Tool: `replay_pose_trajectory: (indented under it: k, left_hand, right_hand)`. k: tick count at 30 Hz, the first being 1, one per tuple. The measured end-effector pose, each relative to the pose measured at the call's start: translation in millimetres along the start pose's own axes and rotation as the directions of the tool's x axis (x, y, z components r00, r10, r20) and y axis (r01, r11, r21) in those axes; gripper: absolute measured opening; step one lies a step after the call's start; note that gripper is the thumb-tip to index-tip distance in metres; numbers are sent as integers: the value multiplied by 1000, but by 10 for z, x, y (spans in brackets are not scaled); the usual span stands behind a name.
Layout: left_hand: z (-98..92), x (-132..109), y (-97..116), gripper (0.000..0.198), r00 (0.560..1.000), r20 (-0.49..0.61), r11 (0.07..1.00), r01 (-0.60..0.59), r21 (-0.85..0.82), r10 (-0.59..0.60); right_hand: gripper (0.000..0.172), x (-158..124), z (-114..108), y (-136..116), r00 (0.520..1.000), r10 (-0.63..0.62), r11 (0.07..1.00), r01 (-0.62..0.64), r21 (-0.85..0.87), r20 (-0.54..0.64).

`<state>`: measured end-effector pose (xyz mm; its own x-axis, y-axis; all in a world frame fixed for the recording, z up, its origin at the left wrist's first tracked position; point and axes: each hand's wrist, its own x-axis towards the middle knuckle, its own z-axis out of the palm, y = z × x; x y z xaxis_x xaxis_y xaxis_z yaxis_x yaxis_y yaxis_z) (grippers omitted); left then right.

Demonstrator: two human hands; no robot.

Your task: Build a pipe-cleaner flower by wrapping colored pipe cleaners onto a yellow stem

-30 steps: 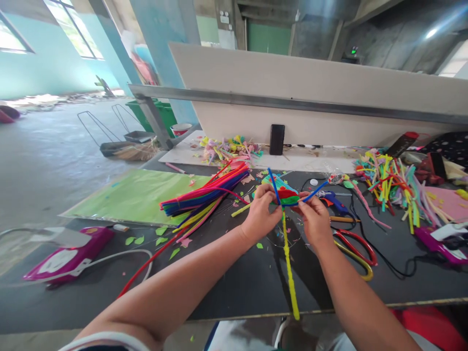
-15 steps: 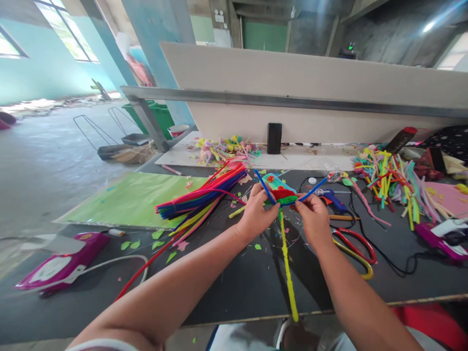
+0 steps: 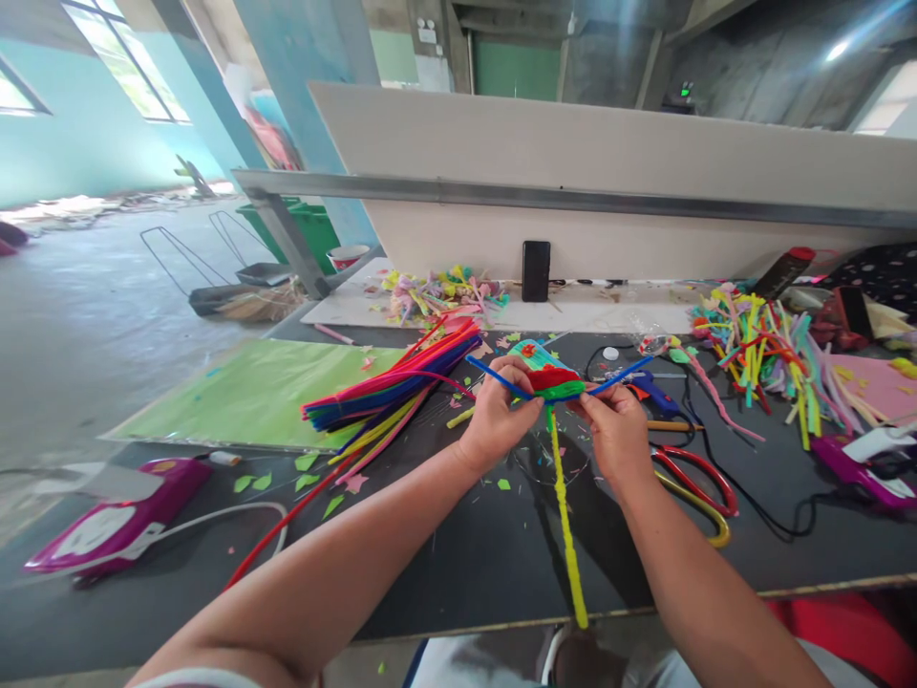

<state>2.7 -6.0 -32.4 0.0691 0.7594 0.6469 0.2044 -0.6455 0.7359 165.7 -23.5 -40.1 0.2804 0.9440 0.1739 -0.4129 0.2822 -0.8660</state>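
Note:
My left hand (image 3: 505, 411) and my right hand (image 3: 612, 420) are closed in pinches at either side of a blue pipe cleaner (image 3: 487, 368). It runs along the near edge of a small pipe-cleaner craft piece (image 3: 550, 376) with turquoise, red and green bands. Both ends of the blue strand stick out past my fingers, slanting up and outward. From the green part a fuzzy yellow stem (image 3: 565, 521) stretches toward me to the table's front edge. My fingers hide parts of the piece's sides.
Left of my hands lies a bundle of pipe cleaners (image 3: 394, 382) on a green sheet (image 3: 207, 387). Red-and-gold-handled scissors (image 3: 706, 478) and a blue glue gun (image 3: 655, 394) are at right. Purple power strips (image 3: 129, 516) sit at the sides; a phone (image 3: 536, 271) stands behind.
The left end of the blue pipe cleaner has swung down and outward to the left, and its right end reaches slightly farther right. My hands stay in nearly the same place.

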Motion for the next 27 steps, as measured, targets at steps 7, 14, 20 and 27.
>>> replay_pose_trajectory:
  k: [7,14,20,27]
  left_hand:
    - [104,-40,37,17,963,-47,937,246,-249,-265]
    - [120,-54,90,22,927,-35,895,351,-276,-374]
    - [116,-44,62,22,933,-42,890,327,-317,-358]
    - [82,6,53,16,974,-123,968,168,-186,-192]
  right_hand:
    - [13,-8,-2,-13,990,-113,992,108,-59,-82]
    - [17,-16,36,-73,992,-71,996,76,41,-101]
    - [19,-8,26,-66,996,-34,995,42,91,-84]
    - [23,-4,22,-68,997,15,994,-6,111,-79]
